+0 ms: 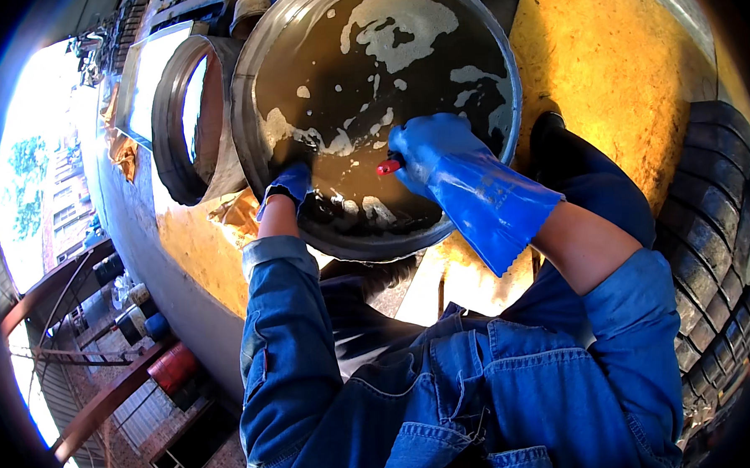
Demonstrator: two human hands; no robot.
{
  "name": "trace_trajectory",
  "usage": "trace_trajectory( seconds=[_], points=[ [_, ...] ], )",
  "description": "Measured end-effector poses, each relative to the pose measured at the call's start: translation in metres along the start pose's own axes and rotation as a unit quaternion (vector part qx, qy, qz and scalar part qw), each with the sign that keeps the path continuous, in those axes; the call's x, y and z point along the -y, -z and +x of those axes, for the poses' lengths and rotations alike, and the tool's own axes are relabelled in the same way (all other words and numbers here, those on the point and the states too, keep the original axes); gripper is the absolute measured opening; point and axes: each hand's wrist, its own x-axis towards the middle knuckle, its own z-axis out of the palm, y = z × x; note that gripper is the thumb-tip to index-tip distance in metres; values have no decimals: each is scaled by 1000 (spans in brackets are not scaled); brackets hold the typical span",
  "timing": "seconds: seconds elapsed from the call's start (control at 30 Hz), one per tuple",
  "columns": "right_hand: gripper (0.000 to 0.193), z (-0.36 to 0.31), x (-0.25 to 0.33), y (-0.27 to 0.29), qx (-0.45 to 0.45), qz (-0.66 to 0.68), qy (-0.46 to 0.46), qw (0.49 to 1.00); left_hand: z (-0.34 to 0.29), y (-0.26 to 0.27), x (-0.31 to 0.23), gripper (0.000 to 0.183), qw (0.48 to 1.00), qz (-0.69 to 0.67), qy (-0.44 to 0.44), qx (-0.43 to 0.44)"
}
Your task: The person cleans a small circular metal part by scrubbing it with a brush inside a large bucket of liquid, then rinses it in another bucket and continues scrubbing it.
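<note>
A wide round metal tub of murky brown liquid, with patches of pale foam, stands in front of me. My right hand, in a long blue rubber glove, is over the liquid. It is closed round a red-and-black handle; whatever the handle belongs to is hidden. At the tub's near left side my left hand, gloved in blue too, reaches down inside the rim. Its fingers are lost in shadow and liquid, so what they touch does not show.
Left of the tub an open metal ring lies on its side. Crumpled brown material is beside it. A large black tyre stands at my right by a yellow surface. My legs straddle the tub's near side.
</note>
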Motion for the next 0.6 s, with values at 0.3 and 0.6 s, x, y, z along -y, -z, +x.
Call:
trace_trajectory(
  seconds=[0.3, 0.6],
  points=[
    [22, 6, -2, -7, 7, -41, 10, 999, -43, -3, -19, 38, 994, -109, 19, -15],
    [21, -7, -5, -4, -29, -6, 42, 999, -2, -65, 6, 19, 956, -289, 43, -31]
  ],
)
